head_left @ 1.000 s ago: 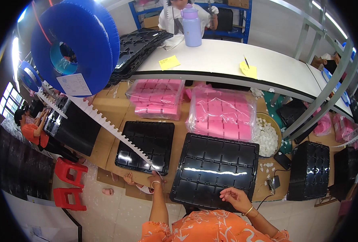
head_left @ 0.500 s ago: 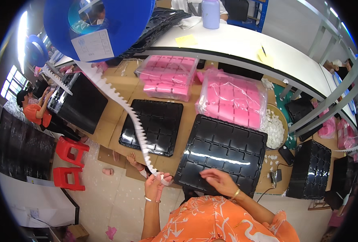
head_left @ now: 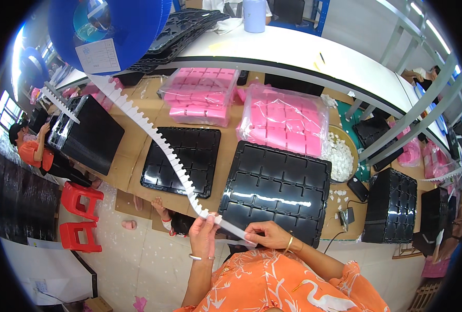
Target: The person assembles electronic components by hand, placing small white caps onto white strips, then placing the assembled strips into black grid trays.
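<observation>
A white notched strip [head_left: 153, 134] hangs from the large blue reel [head_left: 129, 39] at the upper left and slants down to my hands. Its lower part is pinched in my left hand [head_left: 204, 236], thumb on top. My right hand [head_left: 269, 235] grips the free end, so a short straight length lies taut between the two. Just beyond my right hand is a stack of black compartmented plastic trays [head_left: 275, 184]. Left of it, a single black tray [head_left: 181, 161] lies flat on cardboard, partly crossed by the strip.
Bagged pink blocks [head_left: 283, 117] lie behind the trays. A round bowl [head_left: 354, 151] holds white scraps, with a dark phone [head_left: 358, 189] beside it. A white shelf [head_left: 283, 49] spans the back. Red stools [head_left: 82, 200] stand on the left. A child's head [head_left: 181, 223] shows below the table edge.
My right hand has come down and left from over the tray stack and taken the strip's end. The strip now stretches between both hands. The whole view has shifted slightly.
</observation>
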Action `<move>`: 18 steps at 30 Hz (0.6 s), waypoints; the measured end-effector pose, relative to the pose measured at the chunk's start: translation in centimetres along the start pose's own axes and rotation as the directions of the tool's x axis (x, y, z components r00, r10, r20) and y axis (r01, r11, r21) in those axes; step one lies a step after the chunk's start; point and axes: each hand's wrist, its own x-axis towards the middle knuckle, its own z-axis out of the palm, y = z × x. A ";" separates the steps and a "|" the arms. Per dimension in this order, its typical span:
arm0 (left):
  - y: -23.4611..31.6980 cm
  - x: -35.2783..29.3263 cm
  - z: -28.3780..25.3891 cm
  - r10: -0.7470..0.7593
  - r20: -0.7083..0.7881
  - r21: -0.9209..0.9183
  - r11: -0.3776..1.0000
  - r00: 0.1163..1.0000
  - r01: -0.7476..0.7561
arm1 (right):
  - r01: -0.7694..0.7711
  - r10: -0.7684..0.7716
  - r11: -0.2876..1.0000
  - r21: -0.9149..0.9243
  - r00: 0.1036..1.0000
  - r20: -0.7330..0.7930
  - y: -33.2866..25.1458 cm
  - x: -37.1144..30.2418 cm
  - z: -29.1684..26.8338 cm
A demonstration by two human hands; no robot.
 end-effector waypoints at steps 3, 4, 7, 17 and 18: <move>-1.4 0.1 -0.6 -0.014 0.109 0.128 0.992 0.994 -0.001 | 0.262 -0.309 0.948 -0.181 0.898 -0.314 -1.9 0.0 0.3; -1.6 -0.1 0.5 -0.018 0.063 0.079 0.997 0.998 0.013 | 0.233 -0.293 0.949 -0.212 0.899 -0.325 -2.5 0.3 0.0; -2.5 -0.7 1.5 -0.051 0.107 0.070 0.997 0.993 0.043 | 0.175 -0.201 0.979 -0.109 0.926 -0.319 -3.1 1.1 0.1; -2.6 -0.4 2.3 -0.138 0.089 0.119 0.985 0.986 0.127 | 0.258 -0.389 0.899 -0.354 0.842 -0.373 -3.4 1.9 -0.6; -3.1 0.1 1.4 -0.149 0.040 0.081 0.986 0.988 0.146 | 0.290 -0.410 0.893 -0.345 0.840 -0.355 -3.9 2.3 -1.0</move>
